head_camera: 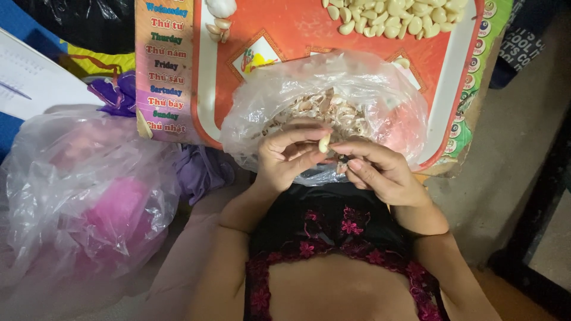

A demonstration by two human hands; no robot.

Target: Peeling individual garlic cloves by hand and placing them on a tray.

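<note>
Left hand (pixel 289 156): fingers curled in, thumb and fingertips pinched on a pale garlic clove (pixel 324 142), held upright just above the bag's near edge.
Right hand (pixel 380 172): fingers half bent, tips touching the clove's right side and lower end; whether it truly grips the clove, cannot tell.
Garlic clove: between both hands, in the air, close to the person's chest, peeled-looking and cream-coloured.
Clear bag (pixel 333 107): just beyond the hands, open-mouthed, resting on the tray's near end; papery garlic skins (pixel 321 110) heaped inside.
Tray (pixel 285 30): orange with a white rim, under and behind the bag.
Peeled cloves (pixel 392 18): a pile at the tray's far end, well apart from the hands.
Garlic bulb (pixel 221 7): far left corner of the tray, a few unpeeled cloves just beside it.
Big plastic bag (pixel 83 190): to the person's left, crumpled, something pink inside.
</note>
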